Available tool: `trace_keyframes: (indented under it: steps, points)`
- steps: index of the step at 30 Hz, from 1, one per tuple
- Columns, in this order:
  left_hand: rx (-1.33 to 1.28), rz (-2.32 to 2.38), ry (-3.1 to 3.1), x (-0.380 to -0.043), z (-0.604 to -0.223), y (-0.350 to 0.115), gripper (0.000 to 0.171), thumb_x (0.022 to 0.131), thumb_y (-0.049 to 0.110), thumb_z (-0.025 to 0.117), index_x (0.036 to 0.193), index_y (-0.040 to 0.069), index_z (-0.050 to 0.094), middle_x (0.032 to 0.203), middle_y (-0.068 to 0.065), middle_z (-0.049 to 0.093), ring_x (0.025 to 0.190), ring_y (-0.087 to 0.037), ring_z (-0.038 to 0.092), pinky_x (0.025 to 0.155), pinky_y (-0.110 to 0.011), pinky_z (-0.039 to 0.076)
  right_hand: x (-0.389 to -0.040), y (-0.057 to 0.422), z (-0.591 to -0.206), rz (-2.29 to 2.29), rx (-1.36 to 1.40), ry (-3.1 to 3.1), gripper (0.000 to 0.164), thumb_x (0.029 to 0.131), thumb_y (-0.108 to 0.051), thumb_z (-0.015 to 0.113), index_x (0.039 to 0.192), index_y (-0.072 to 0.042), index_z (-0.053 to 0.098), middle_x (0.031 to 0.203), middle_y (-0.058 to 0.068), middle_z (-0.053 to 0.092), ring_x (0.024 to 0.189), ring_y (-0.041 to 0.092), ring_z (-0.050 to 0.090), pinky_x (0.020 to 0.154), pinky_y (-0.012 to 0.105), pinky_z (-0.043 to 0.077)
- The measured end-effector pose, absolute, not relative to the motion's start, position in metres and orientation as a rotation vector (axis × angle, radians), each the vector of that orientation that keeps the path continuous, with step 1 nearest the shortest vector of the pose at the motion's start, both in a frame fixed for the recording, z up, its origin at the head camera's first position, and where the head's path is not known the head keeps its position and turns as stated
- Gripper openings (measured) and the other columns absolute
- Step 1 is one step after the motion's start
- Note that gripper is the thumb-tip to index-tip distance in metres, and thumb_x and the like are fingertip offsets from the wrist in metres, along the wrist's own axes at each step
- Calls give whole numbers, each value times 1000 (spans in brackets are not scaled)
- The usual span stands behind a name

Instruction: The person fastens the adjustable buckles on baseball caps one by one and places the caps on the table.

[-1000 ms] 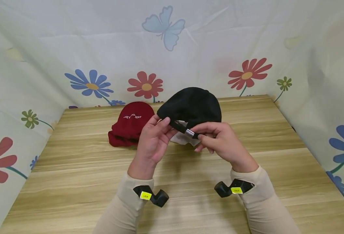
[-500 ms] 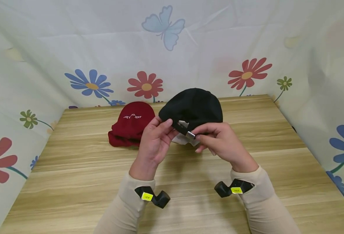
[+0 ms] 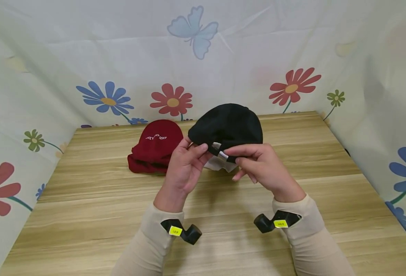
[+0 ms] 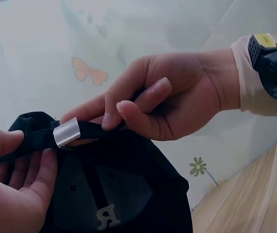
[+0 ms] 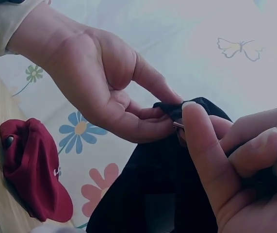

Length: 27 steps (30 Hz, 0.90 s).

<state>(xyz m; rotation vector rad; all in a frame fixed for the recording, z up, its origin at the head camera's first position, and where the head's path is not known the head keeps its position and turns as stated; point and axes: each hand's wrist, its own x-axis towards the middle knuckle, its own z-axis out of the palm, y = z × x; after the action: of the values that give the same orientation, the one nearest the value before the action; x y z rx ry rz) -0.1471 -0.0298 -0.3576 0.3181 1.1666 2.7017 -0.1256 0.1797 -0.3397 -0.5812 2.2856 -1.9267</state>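
Observation:
A black cap (image 3: 228, 122) is held above the table with its back strap toward me. On the strap (image 4: 39, 140) sits a silver metal buckle (image 3: 222, 155). My left hand (image 3: 184, 168) pinches the strap on the left of the buckle, thumb on top and fingers beneath. To the buckle's right, the thumb and index finger of my right hand (image 3: 263, 166) grip the strap. In the left wrist view a raised letter (image 4: 108, 217) shows through the cap's inside. Fingers hide part of the buckle in the right wrist view.
A dark red cap (image 3: 159, 143) with white lettering lies on the wooden table (image 3: 96, 199), left of the black cap. Something white (image 3: 220, 164) lies behind and below the strap. A flower-printed white curtain (image 3: 137, 50) surrounds the table's back and sides.
The left thumb has slid slightly right along the strap, closer to the buckle. The right fingers covered part of the buckle half a second ago; now they hold the strap just right of it.

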Motion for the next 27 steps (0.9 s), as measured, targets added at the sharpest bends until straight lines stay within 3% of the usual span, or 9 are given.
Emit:
trace_keyframes:
  steps: [5, 12, 15, 20, 23, 27]
  points:
    - [331, 2661, 1167, -147, -359, -30, 35, 97, -2, 50, 128, 14, 50, 111, -3, 64, 93, -17, 67, 92, -32, 55, -126, 178, -341, -1976, -578, 2257, 26, 93, 3, 53, 114, 1, 68, 101, 9, 70, 58, 33, 67, 39, 24, 41]
    - [315, 2662, 1186, -145, -358, -28, 36, 97, -2, 50, 129, 13, 49, 107, -4, 67, 92, -17, 70, 89, -35, 56, -124, 170, -343, -2004, -508, 2375, 22, 85, -15, 75, 103, -3, 72, 76, 3, 73, 64, 24, 70, 40, 26, 37]
    - [305, 2667, 1185, -145, -358, -26, 35, 97, -3, 50, 128, 14, 50, 105, -3, 69, 88, -17, 72, 87, -35, 56, -123, 165, -346, -2035, -506, 2448, 19, 83, -17, 76, 99, -6, 73, 80, 0, 72, 64, 24, 69, 42, 26, 39]
    - [316, 2661, 1181, -144, -358, -26, 36, 97, -3, 49, 129, 14, 50, 103, -3, 70, 86, -17, 73, 87, -35, 56, -121, 162, -348, -2079, -628, 2564, 14, 82, -13, 77, 95, -7, 76, 91, 2, 68, 67, 25, 68, 52, 28, 54]
    - [321, 2658, 1173, -144, -357, -26, 37, 97, -3, 48, 130, 14, 49, 103, -3, 70, 86, -16, 73, 87, -35, 56, -121, 161, -349, -2089, -657, 2608, 14, 81, -12, 78, 93, -7, 76, 89, 6, 67, 67, 28, 67, 60, 32, 59]
    - [326, 2650, 1161, -144, -358, -24, 39, 98, -3, 47, 132, 15, 47, 102, -2, 69, 86, -15, 72, 87, -34, 57, -123, 163, -350, -2079, -609, 2617, 14, 81, -14, 77, 93, -7, 74, 81, 14, 68, 60, 29, 66, 50, 28, 54]
